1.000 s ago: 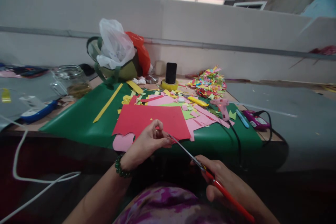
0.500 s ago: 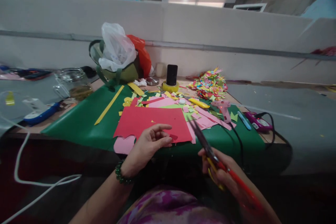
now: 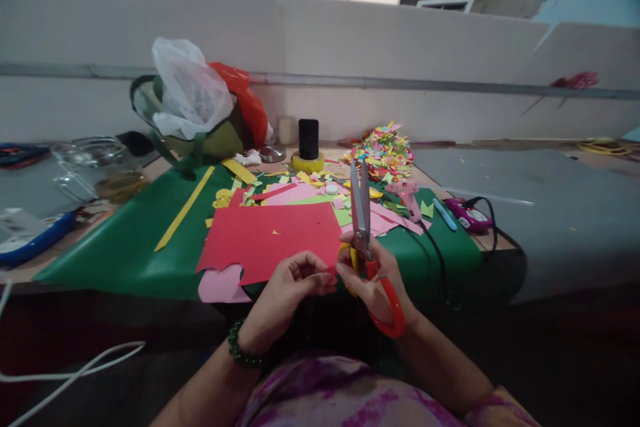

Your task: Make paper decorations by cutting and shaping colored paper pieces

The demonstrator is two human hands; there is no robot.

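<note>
My right hand is closed round the red and yellow handles of the scissors. Their blades point straight up, nearly shut, in front of the red paper sheet. My left hand, with a green bead bracelet at the wrist, is pinched with its fingertips against my right hand's fingers. What it pinches is too small to make out. Both hands hover at the near edge of the green sheet, just below the red sheet. A pink cut-out sticks out under the red sheet's near left corner.
Pink, yellow and green paper scraps lie behind the red sheet. A pink glue gun with a black cord, a purple device, a heap of coloured pieces, plastic bags, a glass jar and a white cable surround the work area.
My right hand has swung the scissors from pointing left towards the left hand to standing upright, and moved in beside my left hand. My left fingers have gone from loosely curled to pinched.
</note>
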